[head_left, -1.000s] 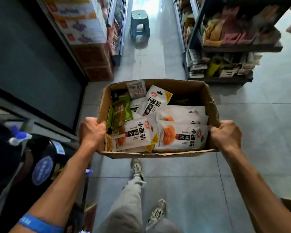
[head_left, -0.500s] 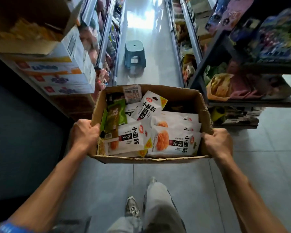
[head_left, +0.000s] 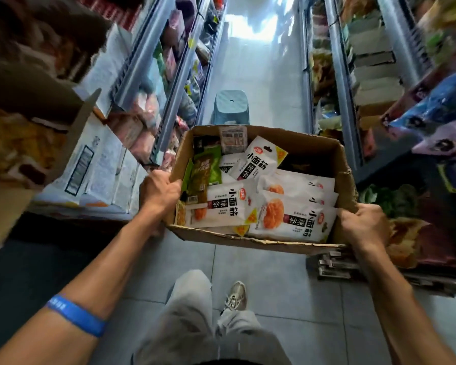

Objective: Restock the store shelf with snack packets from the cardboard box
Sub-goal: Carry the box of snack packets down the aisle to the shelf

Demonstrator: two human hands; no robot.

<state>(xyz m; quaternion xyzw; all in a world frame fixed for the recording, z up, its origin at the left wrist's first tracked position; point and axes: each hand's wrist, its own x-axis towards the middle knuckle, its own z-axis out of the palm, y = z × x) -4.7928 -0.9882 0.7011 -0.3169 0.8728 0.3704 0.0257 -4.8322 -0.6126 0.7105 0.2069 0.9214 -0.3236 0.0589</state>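
In aisle: left hand [head_left: 161, 192] and right hand [head_left: 361, 225] clamp box [head_left: 250, 239] sides, arms outstretched; fingertips hidden; shelf goods blurred.

Your left hand [head_left: 160, 192] hides its fingertips behind the wall of the cardboard box [head_left: 250, 239], and your right hand [head_left: 363, 225] does the same. The snack packets [head_left: 287, 214] overlap, covering the lower ones (their count is unclear). Shelf goods [head_left: 169, 67] at left blur; both forearms run off the bottom edge.
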